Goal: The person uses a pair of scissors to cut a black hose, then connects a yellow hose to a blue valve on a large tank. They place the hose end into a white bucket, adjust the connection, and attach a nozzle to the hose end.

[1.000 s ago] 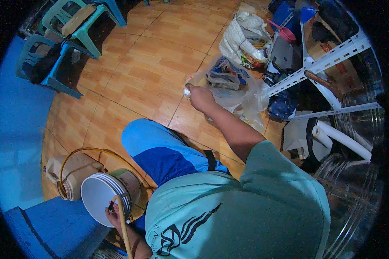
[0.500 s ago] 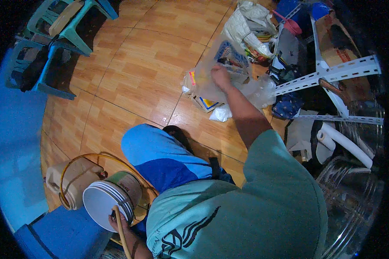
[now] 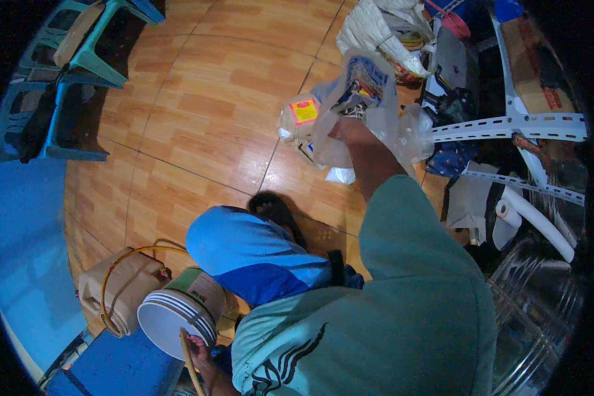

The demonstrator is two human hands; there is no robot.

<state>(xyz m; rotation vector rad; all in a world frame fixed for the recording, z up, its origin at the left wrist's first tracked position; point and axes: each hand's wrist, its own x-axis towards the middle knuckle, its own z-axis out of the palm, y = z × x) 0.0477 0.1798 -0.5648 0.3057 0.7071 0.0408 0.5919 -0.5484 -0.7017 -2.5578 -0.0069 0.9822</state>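
Observation:
My right hand (image 3: pixel 341 129) is closed on the near side of a cloudy, see-through plastic bag (image 3: pixel 375 122) on the floor. Inside the bag sits a blue-patterned container with a jumble of small metal and coloured items (image 3: pixel 358 94), too small to name. My left hand (image 3: pixel 199 350) has its fingers curled at the rim of stacked white buckets (image 3: pixel 153 320), against a tan stick (image 3: pixel 190 363). What those fingers grip is partly hidden. Left of the bag lies a clear-wrapped package with a yellow and pink label (image 3: pixel 303 112).
A beige jerrycan (image 3: pixel 122 284) with a yellow-brown hose (image 3: pixel 107 300) stands at left. A white sack (image 3: pixel 369 30) is at the back. Perforated white shelf rails (image 3: pixel 482 130) jut in from the right, near white rolls (image 3: pixel 541 228). Blue-green plastic stools (image 3: pixel 79 112) stand far left.
The plastic bag now gapes wider, showing more of its contents. My right hand has moved slightly lower in the picture, and the whole view has shifted a little. My left hand stays by the buckets.

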